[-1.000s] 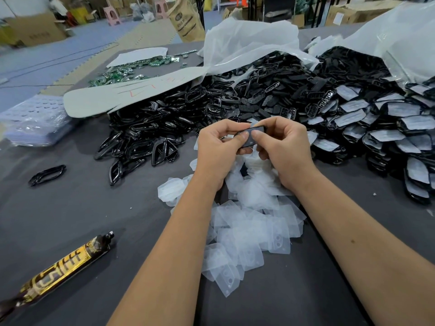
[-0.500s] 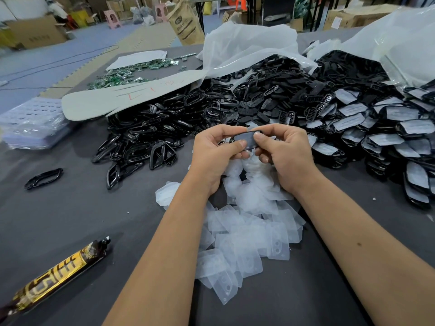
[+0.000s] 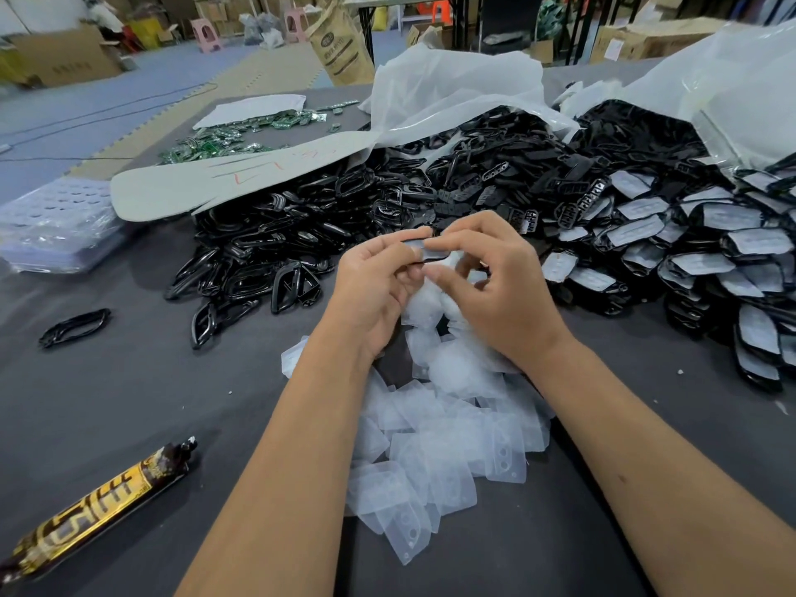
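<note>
Both hands meet over the middle of the dark table [image 3: 129, 402]. My left hand [image 3: 370, 286] and my right hand [image 3: 495, 282] pinch one small black plastic shell piece [image 3: 424, 248] between thumbs and fingers; it is seen nearly edge-on and mostly hidden by the fingers. Under and in front of my hands lies a pile of translucent white rubber pads [image 3: 443, 445]. Behind my hands spreads a big heap of black plastic frames and shells [image 3: 301, 234].
At right lie several black shells with white film on them [image 3: 706, 260]. A gold-and-black tube [image 3: 99, 506] lies at front left, a lone black frame [image 3: 75, 327] at left. Farther back are green circuit boards [image 3: 224, 137], white plastic bags [image 3: 452, 92] and a stack of clear trays [image 3: 56, 226].
My hands still hold the black piece together; it has turned from facing me to nearly edge-on, and my fingers have shifted along it. The view has drifted slightly.
</note>
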A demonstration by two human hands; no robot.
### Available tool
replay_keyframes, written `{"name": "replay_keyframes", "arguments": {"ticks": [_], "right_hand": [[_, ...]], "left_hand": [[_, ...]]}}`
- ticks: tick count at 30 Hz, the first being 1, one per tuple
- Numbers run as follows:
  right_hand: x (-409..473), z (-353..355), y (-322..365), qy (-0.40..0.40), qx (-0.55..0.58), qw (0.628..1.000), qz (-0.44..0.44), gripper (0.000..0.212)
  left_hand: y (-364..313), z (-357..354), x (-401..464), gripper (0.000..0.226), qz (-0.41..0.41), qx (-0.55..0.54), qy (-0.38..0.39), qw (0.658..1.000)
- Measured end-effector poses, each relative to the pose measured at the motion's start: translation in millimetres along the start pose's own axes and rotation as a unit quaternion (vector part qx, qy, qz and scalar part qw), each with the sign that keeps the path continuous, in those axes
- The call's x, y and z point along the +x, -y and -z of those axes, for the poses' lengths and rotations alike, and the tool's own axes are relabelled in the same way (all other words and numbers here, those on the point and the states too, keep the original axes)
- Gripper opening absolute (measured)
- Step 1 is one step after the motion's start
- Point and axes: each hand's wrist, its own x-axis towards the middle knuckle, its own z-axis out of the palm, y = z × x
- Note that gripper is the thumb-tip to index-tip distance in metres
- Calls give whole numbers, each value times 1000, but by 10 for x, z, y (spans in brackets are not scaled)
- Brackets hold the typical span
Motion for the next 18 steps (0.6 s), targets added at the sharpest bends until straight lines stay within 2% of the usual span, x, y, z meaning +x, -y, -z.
{"name": "replay_keyframes", "arguments": {"ticks": [2,4,6,9,12,15,18], "right_hand": [[-5,14,-2,10,-38,999,30,23],[-1,26,-13,-16,-75,996,49,18],[-6,24,-11,-43,-65,996,35,12],[5,34,8,-68,33,994,-81,5],[27,35,-1,-62,167,966,-187,7],[40,57,-17,-24,318,909,-269,10],[47,75,-36,5,368,882,-293,11]], "left_hand": [[-18,23,1,23,24,-36,11,999],[-22,13,-18,21,48,-42,22,998],[-43,-11,-33,18,72,-56,21,996],[-49,-28,-37,36,86,-41,12,995],[-16,-36,-47,10,52,26,23,998],[-24,-40,-51,9,23,39,8,999],[-23,-41,-35,9,5,45,-5,999]]}}
